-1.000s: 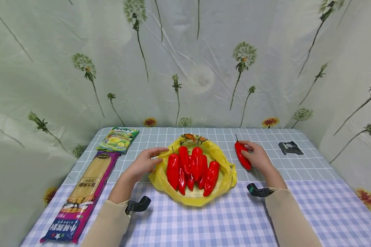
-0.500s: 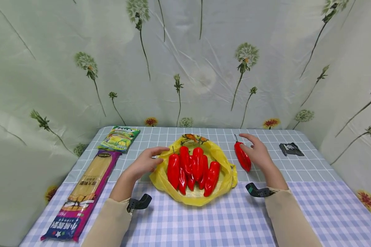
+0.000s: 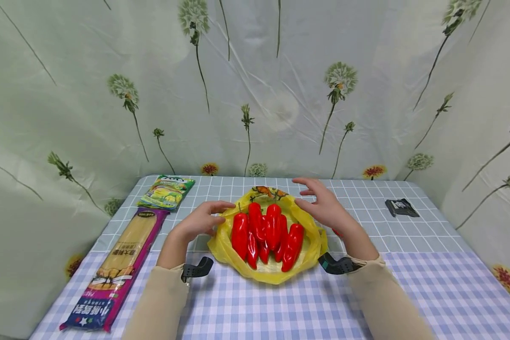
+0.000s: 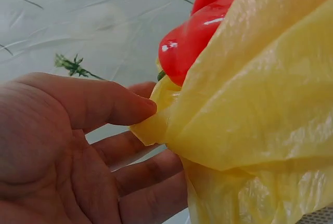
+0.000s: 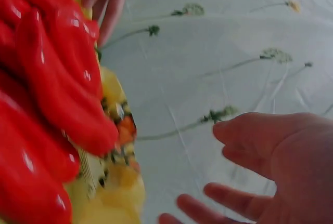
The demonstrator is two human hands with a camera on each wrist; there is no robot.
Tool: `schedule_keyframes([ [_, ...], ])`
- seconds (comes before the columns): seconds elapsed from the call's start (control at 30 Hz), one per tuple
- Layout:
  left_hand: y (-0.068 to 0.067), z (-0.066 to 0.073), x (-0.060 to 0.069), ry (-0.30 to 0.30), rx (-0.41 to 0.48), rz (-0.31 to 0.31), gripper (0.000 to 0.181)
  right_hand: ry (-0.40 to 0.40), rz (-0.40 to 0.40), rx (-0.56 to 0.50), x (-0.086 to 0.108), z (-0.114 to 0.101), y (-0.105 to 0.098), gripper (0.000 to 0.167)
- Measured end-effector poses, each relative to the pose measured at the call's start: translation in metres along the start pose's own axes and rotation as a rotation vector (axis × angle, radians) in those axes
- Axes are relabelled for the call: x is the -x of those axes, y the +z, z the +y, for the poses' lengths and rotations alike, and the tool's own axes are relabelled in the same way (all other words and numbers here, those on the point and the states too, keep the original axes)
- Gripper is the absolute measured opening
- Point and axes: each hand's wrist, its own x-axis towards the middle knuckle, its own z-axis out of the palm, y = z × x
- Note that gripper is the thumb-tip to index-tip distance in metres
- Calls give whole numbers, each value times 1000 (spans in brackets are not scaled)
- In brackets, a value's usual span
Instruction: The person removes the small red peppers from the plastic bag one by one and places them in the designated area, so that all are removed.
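One left hand (image 3: 199, 222) pinches one bag (image 3: 313, 245) of peppers (image 3: 273, 227) (overlapping, probably seven).

Left of our left hand (image 3: 199, 221), we make out Chinese characters, "意大利", on a long purple-edged packet (image 3: 119, 259). Lettering on the green packet (image 3: 167, 192) beyond it and the black sachet (image 3: 401, 208) right of our right hand (image 3: 323, 202) is unclear.

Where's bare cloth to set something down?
Free: gingham cloth in front of the yellow plastic bag, between the sleeves; also right of the right sleeve, nearer than the black packet. Crowded: left side, pasta pack, green packet.
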Motion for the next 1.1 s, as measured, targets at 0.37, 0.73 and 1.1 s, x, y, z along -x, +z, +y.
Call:
schedule_keyframes([
  [0.37, 0, 2, 2, 5, -44, -11, 44, 47, -198, -36, -10, -15, 37, 55],
  [0.73, 3, 1, 4, -9, -25, -5, 44, 69, -200, 52, -16, -11, 56, 50],
  [1.1, 1, 1, 5, 0, -23, -7, 45, 97, -154, 82, -17, -14, 63, 45],
])
